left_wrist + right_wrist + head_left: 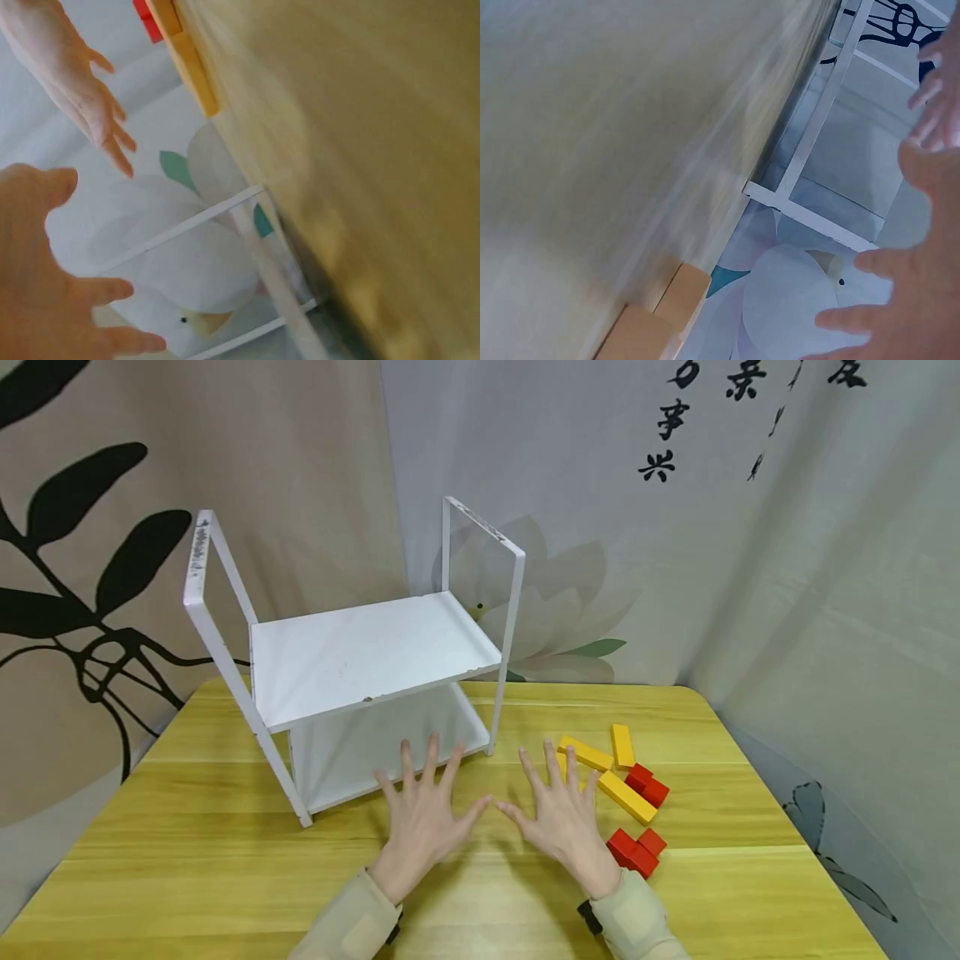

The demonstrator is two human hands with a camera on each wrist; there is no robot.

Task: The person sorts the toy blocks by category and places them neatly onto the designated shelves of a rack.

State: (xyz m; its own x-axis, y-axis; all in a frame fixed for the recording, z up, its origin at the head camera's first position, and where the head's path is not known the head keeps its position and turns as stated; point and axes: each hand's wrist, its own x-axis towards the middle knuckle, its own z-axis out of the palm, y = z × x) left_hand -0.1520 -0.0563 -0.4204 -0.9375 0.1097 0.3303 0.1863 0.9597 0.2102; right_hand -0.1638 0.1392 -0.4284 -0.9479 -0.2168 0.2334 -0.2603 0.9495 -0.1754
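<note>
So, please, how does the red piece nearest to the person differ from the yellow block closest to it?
The red piece is red and stepped, while the yellow block is a straight, longer bar. The red piece lies nearer to the person; the yellow block lies farther back. Both rest on the wood-grained table, and the right hand grips neither.

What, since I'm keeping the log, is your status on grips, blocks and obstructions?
Left grip, right grip: empty, spread. Red blocks, yellow blocks: on table, right of white rack. Nothing seen blocking right grip.
</note>
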